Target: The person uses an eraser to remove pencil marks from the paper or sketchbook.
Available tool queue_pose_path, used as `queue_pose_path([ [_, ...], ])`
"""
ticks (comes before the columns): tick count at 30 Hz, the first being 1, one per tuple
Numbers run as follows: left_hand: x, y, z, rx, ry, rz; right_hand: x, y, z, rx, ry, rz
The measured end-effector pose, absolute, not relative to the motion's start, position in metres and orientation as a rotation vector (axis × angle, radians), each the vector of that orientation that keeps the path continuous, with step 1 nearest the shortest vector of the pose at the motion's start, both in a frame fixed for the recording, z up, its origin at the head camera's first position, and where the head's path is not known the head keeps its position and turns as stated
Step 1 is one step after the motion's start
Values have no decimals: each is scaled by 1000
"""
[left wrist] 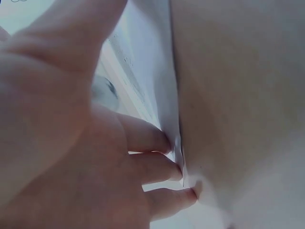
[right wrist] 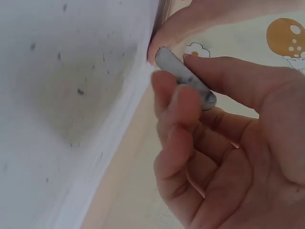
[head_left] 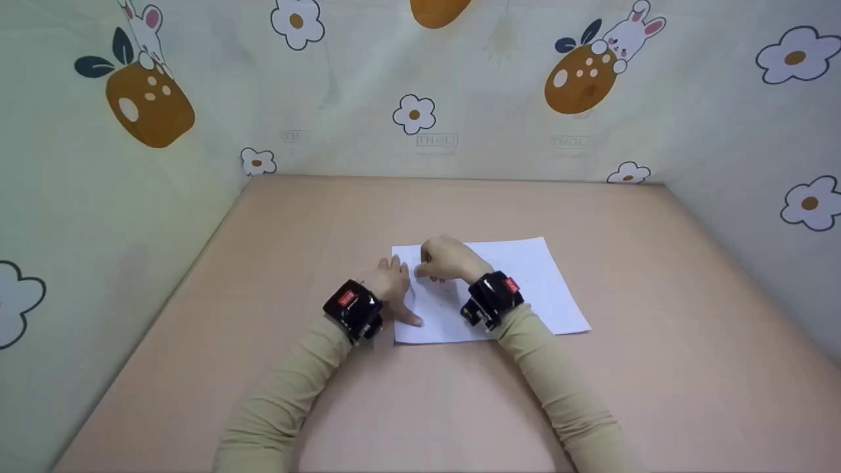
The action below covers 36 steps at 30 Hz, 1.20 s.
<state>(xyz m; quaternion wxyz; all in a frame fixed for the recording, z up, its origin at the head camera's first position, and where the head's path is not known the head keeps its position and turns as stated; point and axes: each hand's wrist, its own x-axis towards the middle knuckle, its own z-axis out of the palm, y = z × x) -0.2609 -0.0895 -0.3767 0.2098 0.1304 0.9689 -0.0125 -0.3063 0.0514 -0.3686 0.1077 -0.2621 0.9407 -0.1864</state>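
A white sheet of paper [head_left: 525, 282] lies on the table. My left hand [head_left: 392, 286] rests at its left edge with the fingers spread, and in the left wrist view the fingertips [left wrist: 162, 164] touch the sheet's edge. My right hand [head_left: 453, 258] is over the left part of the paper, close to the left hand. Between its thumb and fingers it pinches a small, greyish-white eraser [right wrist: 181, 74] with a smudged, darkened end. Small dark crumbs [right wrist: 80, 91] are scattered over the sheet in the right wrist view. From the head, the eraser is hidden by the hand.
The light wooden table [head_left: 315, 230] extends around the paper. Pale curtains [head_left: 355, 79] printed with flowers, rabbits and orange fruit stand along the table's back and sides. A black camera [head_left: 355, 310] is strapped to the left wrist and another camera [head_left: 493, 299] to the right.
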Motion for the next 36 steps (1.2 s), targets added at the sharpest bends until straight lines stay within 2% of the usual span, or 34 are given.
queue_pose_path([
  [5,-260,-90,-376,355,2697,-8,-307,41,-375,-720,2828,-515],
  [12,-263,-90,-378,357,2667,-22,-297,39,-369,-504,3012,-196],
  [20,-260,-91,-378,361,2659,-60,-303,35,-381,-750,2921,-446],
  [27,-262,-89,-377,381,2667,-51,-299,40,-374,-450,3055,-250],
  [36,-261,-89,-379,354,2677,-8,-301,41,-379,-693,2965,-452],
])
